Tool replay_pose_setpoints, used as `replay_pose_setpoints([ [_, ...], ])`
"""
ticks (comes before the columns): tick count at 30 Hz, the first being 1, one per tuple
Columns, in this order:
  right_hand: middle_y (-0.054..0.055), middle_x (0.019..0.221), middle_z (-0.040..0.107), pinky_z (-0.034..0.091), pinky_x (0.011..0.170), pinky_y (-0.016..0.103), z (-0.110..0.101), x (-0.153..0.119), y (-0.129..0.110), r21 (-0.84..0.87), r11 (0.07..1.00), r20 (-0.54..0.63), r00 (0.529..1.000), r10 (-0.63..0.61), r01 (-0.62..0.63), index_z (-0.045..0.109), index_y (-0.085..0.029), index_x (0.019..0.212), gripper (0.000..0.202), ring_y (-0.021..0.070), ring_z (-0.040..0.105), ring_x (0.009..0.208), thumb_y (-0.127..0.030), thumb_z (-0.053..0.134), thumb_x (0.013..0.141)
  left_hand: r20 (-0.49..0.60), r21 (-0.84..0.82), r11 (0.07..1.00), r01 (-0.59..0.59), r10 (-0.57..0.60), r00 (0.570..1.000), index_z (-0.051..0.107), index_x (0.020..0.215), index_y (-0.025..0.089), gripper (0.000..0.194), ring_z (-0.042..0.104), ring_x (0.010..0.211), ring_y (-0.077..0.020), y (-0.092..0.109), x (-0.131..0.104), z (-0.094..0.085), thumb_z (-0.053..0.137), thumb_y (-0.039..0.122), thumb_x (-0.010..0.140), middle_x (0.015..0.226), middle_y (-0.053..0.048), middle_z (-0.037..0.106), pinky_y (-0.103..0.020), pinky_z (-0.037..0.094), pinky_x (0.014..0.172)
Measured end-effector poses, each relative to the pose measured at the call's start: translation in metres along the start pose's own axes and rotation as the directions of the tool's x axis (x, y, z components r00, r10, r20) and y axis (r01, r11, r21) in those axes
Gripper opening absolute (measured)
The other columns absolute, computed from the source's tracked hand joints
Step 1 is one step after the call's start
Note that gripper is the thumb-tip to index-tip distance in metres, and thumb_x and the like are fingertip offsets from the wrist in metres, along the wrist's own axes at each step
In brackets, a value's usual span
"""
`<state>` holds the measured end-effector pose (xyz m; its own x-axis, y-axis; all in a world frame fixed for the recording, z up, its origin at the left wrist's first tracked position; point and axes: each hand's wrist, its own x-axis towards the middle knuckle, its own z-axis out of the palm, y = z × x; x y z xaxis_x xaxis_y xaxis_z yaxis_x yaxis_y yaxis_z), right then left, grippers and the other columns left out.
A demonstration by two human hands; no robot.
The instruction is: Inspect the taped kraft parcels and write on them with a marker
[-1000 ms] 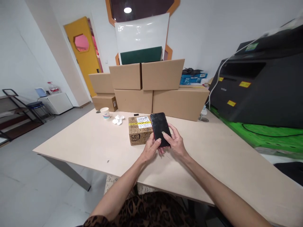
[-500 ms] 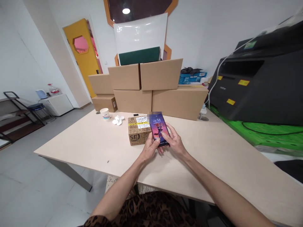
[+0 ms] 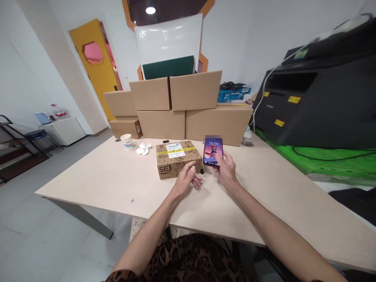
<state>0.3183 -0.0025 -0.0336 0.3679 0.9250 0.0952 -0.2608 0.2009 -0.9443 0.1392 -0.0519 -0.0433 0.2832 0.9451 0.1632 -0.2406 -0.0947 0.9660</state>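
Note:
My right hand [image 3: 226, 168] grips a smartphone [image 3: 212, 152] by its lower right side, the thumb over the lit screen. The screen reads 16:56 above a colourful picture. My left hand [image 3: 187, 178] is off the phone, fingers loosely curled and apart, with nothing visible in it. It hovers by the front right corner of a small cardboard parcel [image 3: 173, 169]; whether it touches the parcel I cannot tell. The parcel has black print, yellow tape and a white label [image 3: 176, 150] on top. A small black object [image 3: 202, 171] shows between the parcel and the phone.
Large cardboard boxes [image 3: 205, 92] are stacked along the table's back, with a green box [image 3: 169, 67] on top. A paper cup [image 3: 127, 141] and crumpled tissue [image 3: 143, 149] stand left of the parcel. A black printer [image 3: 293, 102] and a green crate [image 3: 299, 158] are to the right.
My left hand has let go of the phone. My right hand has carried the phone to the right, away from the parcel, and more of the parcel's right side now shows.

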Motion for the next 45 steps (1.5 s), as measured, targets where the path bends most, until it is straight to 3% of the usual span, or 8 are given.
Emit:
replay_pose_setpoints([
  [5,-0.001,0.072,0.065,0.033,0.040,0.021,-0.021,0.030,0.006,-0.138,0.978,-0.117,0.983,0.139,-0.155,0.057,-0.023,0.101,0.045,0.0140,0.055,0.053,-0.047,0.080,0.070,0.041,0.031,0.999,0.014,-0.016,0.999,0.050,0.137,0.012,0.086,0.069,0.058,-0.0157,0.000,0.001,-0.001,0.067,0.078,0.084,0.078,-0.005,0.074,-0.027,0.055,0.056],
  [11,-0.004,0.059,0.059,0.027,0.034,0.019,-0.023,0.039,0.017,-0.233,0.944,-0.132,0.969,0.209,-0.235,0.056,-0.022,0.089,0.021,0.0099,0.046,0.040,-0.029,0.074,0.081,0.047,0.068,0.997,0.020,-0.024,0.999,0.050,0.137,0.010,0.091,0.068,0.058,-0.0155,0.004,-0.001,0.000,0.066,0.081,0.083,0.078,-0.004,0.072,-0.028,0.055,0.056],
  [20,-0.007,0.046,0.054,0.028,0.029,0.016,-0.040,0.050,0.020,-0.374,0.883,-0.100,0.959,0.265,-0.283,0.059,-0.019,0.095,0.029,0.0087,0.044,0.031,-0.027,0.083,0.080,0.047,0.072,0.997,0.025,-0.028,0.999,0.053,0.134,0.010,0.091,0.067,0.057,-0.0147,0.004,0.000,0.001,0.067,0.082,0.081,0.078,-0.004,0.071,-0.028,0.054,0.056],
  [25,-0.002,0.045,0.058,0.047,0.033,0.020,-0.054,0.056,0.021,-0.477,0.837,-0.081,0.962,0.260,-0.266,0.061,-0.017,0.083,0.028,0.0135,0.057,0.034,-0.028,0.087,0.079,0.050,0.090,0.996,0.011,-0.015,0.999,0.056,0.134,0.011,0.085,0.068,0.059,-0.0155,0.004,0.000,-0.001,0.065,0.080,0.084,0.080,-0.005,0.072,-0.028,0.055,0.057],
  [30,0.000,0.044,0.061,0.055,0.041,0.021,-0.062,0.057,0.018,-0.569,0.790,-0.074,0.971,0.227,-0.228,0.063,-0.017,0.076,0.017,0.0157,0.064,0.038,-0.017,0.078,0.083,0.055,0.088,0.996,-0.012,0.007,0.998,0.064,0.121,0.011,0.081,0.067,0.058,-0.0156,0.003,0.001,-0.003,0.066,0.081,0.082,0.079,-0.006,0.072,-0.029,0.056,0.056],
  [34,0.000,0.041,0.061,0.051,0.040,0.021,-0.060,0.052,0.012,-0.631,0.748,-0.066,0.974,0.216,-0.208,0.063,-0.018,0.072,0.016,0.0155,0.062,0.036,-0.011,0.070,0.084,0.036,0.115,0.986,-0.122,0.119,0.992,0.070,0.110,0.012,0.069,0.066,0.058,-0.0136,0.004,-0.001,-0.001,0.068,0.077,0.085,0.077,-0.006,0.072,-0.027,0.055,0.057],
  [40,-0.001,0.038,0.058,0.044,0.038,0.023,-0.058,0.048,0.004,-0.683,0.708,-0.055,0.980,0.194,-0.178,0.062,-0.019,0.068,0.015,0.0151,0.054,0.032,-0.012,0.069,0.079,-0.153,0.219,0.901,-0.375,0.411,0.899,0.076,0.102,0.016,0.050,0.066,0.059,-0.0132,0.011,-0.009,-0.007,0.066,0.064,0.094,0.076,-0.005,0.074,-0.027,0.054,0.059],
  [45,-0.003,0.041,0.056,0.039,0.044,0.025,-0.059,0.046,0.002,-0.669,0.737,-0.025,0.994,0.107,-0.096,0.064,-0.020,0.066,0.009,0.0138,0.050,0.039,-0.023,0.070,0.072,-0.289,0.371,0.769,-0.521,0.629,0.722,0.078,0.103,0.019,0.040,0.068,0.065,-0.0158,0.033,-0.011,-0.031,0.064,0.056,0.097,0.082,-0.005,0.076,-0.028,0.054,0.062],
])
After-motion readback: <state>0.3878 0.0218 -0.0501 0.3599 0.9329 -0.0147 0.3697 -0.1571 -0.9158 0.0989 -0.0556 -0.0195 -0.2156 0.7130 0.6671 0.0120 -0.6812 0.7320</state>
